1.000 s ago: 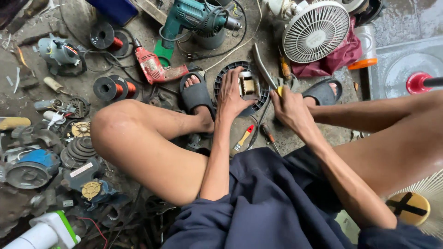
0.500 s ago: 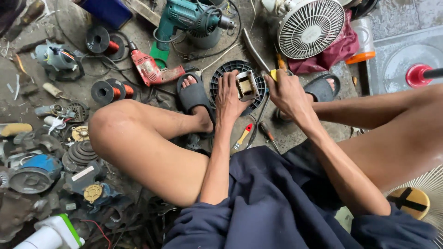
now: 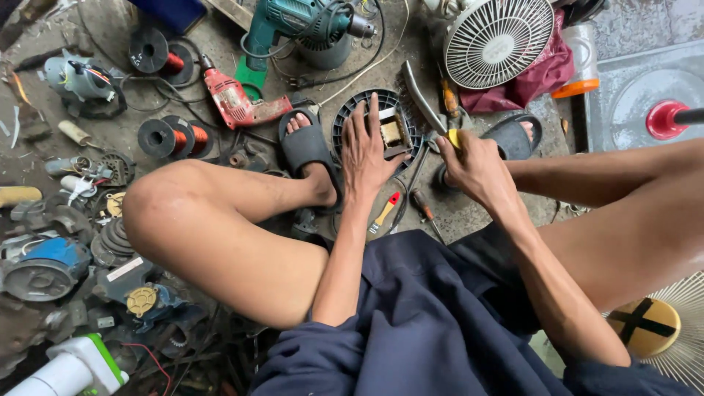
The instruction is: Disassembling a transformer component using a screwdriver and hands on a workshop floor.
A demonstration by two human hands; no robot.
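Top middle of the frame, the left hand (image 3: 370, 150) is lying flat and open on a small motor (image 3: 392, 132) inside the black fan guard (image 3: 345, 121). The right hand (image 3: 477, 167) is gripping yellow-handled pliers (image 3: 429, 103) just right of it.

free: bare floor (image 3: 469, 213) between hands – small | blocked: red drill (image 3: 238, 99), sandalled foot (image 3: 308, 150) left

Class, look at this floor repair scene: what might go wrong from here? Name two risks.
1. The left hand presses the motor core while the right hand works a yellow-handled tool close by; a slip could hit fingers.
2. Cords and screwdrivers lie around the sandalled feet; snagging seems possible.
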